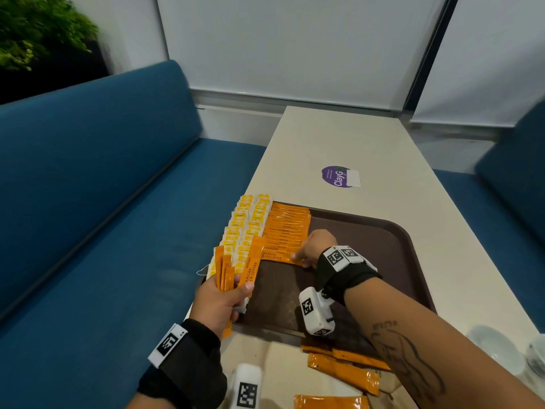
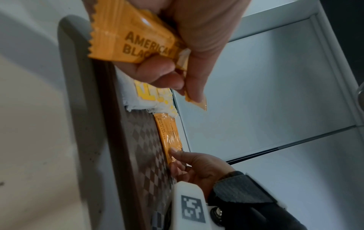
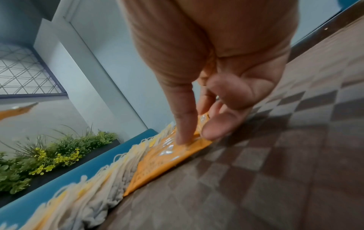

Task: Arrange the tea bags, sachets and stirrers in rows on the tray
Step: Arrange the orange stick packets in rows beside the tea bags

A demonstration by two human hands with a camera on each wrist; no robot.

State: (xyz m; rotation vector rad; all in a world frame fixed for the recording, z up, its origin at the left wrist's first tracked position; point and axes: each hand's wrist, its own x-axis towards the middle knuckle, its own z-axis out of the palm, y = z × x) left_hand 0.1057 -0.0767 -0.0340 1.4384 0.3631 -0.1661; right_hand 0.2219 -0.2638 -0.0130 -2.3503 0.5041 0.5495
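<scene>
A brown tray (image 1: 371, 231) lies on the table. Along its left side run rows of yellow-and-white tea bags (image 1: 247, 222), and beside them a row of overlapping orange coffee sachets (image 1: 287, 228). My right hand (image 1: 299, 259) rests on the nearest sachet (image 1: 278, 256) of that row; the index fingertip (image 3: 183, 140) presses its end down and the thumb lies at its edge. My left hand (image 1: 240, 296) grips a fan of several orange sachets (image 1: 236, 270) upright over the tray's near left corner. No stirrers are visible.
Loose orange sachets (image 1: 343, 370) lie on brown paper near the table's front edge. A purple sticker (image 1: 336, 176) is on the tabletop beyond the tray. A white saucer (image 1: 495, 349) sits at the near right. A blue bench (image 1: 103, 202) runs along the left.
</scene>
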